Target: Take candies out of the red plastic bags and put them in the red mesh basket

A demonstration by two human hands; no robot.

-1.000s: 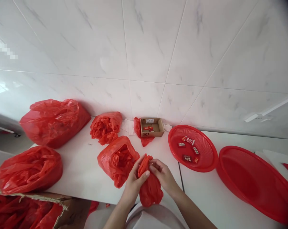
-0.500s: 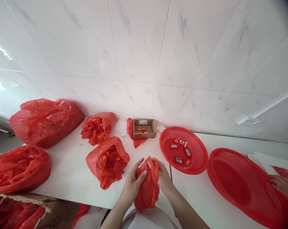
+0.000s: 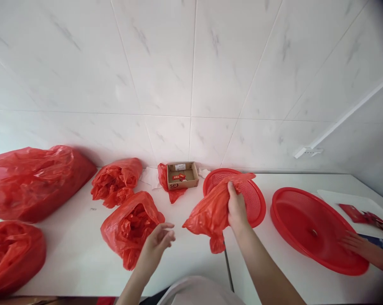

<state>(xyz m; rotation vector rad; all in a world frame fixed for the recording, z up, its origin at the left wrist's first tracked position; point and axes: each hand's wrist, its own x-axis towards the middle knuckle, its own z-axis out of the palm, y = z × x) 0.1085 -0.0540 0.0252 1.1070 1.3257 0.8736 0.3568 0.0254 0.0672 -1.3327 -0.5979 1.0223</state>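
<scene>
A thin red plastic bag (image 3: 210, 207) hangs crumpled from my right hand (image 3: 237, 206), whose fingers are closed round its upper part. The bag covers much of the red mesh basket (image 3: 257, 199) behind it, so the basket's contents are hidden. My left hand (image 3: 159, 240) holds nothing, its fingers loosely bent and apart. Just beside that hand sits an open red bag (image 3: 115, 231) stuffed with crumpled red plastic.
Bulging red bags stand left, one large (image 3: 67, 182). By the wall is a small cardboard box (image 3: 191, 183) holding red packets (image 3: 179, 177). Right, a co-worker's hand (image 3: 353, 245) reaches into another red basket (image 3: 283, 237), near a white tray (image 3: 331, 197) with red packets.
My left hand has let go of the red bag and moved left. My right hand has carried the bag up and right, over the mesh basket. The co-worker's hand has moved into the other basket.
</scene>
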